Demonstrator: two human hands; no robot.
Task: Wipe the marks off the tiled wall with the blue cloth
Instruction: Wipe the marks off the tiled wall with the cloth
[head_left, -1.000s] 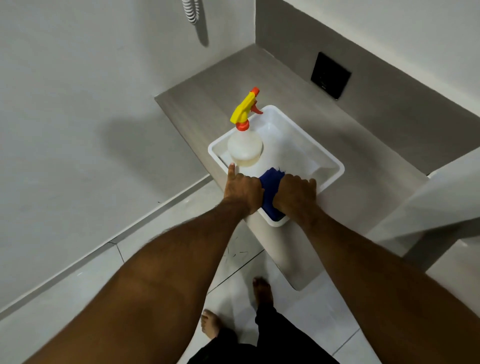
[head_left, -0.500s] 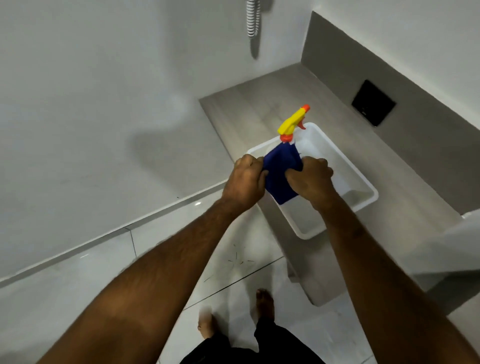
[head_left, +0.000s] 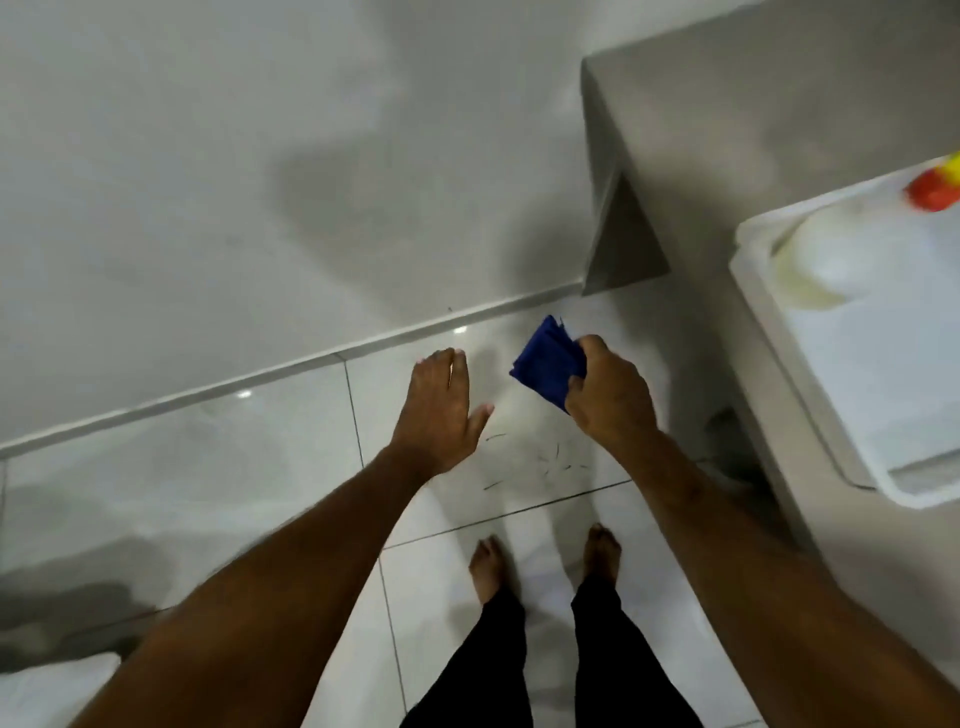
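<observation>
We look down from head height. At centre right of the frame, the right hand (head_left: 608, 395) is clenched on the folded blue cloth (head_left: 545, 364), which juts up and to the left from the fist, held in the air. Just left of it, at centre, the left hand (head_left: 441, 410) is spread flat, palm down, fingers loosely apart, gripping nothing; the two hands are near each other but not touching. Below and between them, thin dark marks (head_left: 540, 465) lie scattered on a glossy white tile (head_left: 291, 447). The wall (head_left: 208, 156) fills the upper left, pale grey and crossed by soft shadows, and a light strip runs slanting along its base. At upper right we see a grey ledge (head_left: 727, 104). On it, at the right edge, sits a white tub (head_left: 769, 312) holding a spray bottle (head_left: 831, 260), blurred, its orange and yellow head cut off by the frame. At bottom centre stand two bare feet (head_left: 488, 566) below black trouser legs (head_left: 613, 665).
</observation>
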